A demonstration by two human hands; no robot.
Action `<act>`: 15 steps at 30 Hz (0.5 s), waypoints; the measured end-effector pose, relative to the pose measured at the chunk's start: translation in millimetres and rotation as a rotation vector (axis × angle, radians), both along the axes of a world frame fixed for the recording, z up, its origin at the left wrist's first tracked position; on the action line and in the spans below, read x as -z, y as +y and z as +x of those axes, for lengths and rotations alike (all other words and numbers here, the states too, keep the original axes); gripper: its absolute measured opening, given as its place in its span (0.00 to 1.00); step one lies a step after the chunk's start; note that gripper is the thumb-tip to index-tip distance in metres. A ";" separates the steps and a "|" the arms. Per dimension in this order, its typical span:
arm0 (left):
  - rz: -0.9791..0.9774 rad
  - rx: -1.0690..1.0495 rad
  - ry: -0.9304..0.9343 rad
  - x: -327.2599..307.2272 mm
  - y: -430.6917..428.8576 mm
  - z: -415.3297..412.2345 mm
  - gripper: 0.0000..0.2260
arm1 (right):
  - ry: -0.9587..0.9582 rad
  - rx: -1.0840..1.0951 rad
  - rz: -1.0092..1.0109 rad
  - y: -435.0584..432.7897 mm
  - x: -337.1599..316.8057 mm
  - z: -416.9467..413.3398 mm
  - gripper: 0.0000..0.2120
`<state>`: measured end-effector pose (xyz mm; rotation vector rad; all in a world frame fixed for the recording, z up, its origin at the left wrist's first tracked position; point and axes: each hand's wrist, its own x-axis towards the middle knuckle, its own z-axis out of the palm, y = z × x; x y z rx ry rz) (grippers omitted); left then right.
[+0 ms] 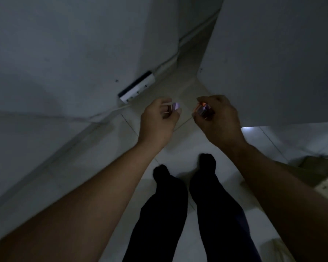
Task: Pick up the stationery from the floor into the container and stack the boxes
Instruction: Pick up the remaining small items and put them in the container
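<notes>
The scene is dim. My left hand is held out above the tiled floor, fingers closed on a small pale purple clip with thin wire handles. My right hand is level with it, a short gap to the right, and grips a small dark clip with an orange-red glint. Both items are partly hidden by my fingers. No container and no boxes are in view.
A white power strip with a cable lies against the wall base at the left. White walls stand left and right, with a narrow strip of floor between them. My dark-trousered legs stand below. A brownish object sits at the right edge.
</notes>
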<state>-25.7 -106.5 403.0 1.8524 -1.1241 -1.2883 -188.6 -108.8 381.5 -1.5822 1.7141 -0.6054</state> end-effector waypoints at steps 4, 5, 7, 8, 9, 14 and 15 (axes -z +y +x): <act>-0.035 -0.001 0.114 -110.0 -12.8 -10.2 0.13 | -0.002 0.053 -0.022 -7.1 -116.7 -13.1 0.18; -0.054 -0.009 0.118 -126.1 -16.1 -12.0 0.13 | 0.012 0.045 -0.034 -9.4 -132.6 -15.1 0.18; -0.089 -0.029 0.135 -164.2 -19.8 -16.5 0.13 | 0.022 0.033 -0.083 -12.4 -168.9 -18.3 0.18; -0.111 -0.036 0.172 -184.9 -26.1 -19.3 0.13 | 0.016 0.038 -0.108 -18.6 -190.7 -22.8 0.18; -0.125 -0.026 0.190 -204.3 -31.4 -22.0 0.12 | 0.018 0.034 -0.138 -23.2 -210.4 -25.6 0.17; -0.157 0.015 0.226 -259.8 -70.0 -39.4 0.10 | -0.042 -0.005 -0.161 -52.1 -267.2 -45.0 0.14; -0.161 0.013 0.224 -263.5 -78.5 -43.3 0.09 | -0.061 -0.001 -0.155 -57.0 -271.0 -49.5 0.14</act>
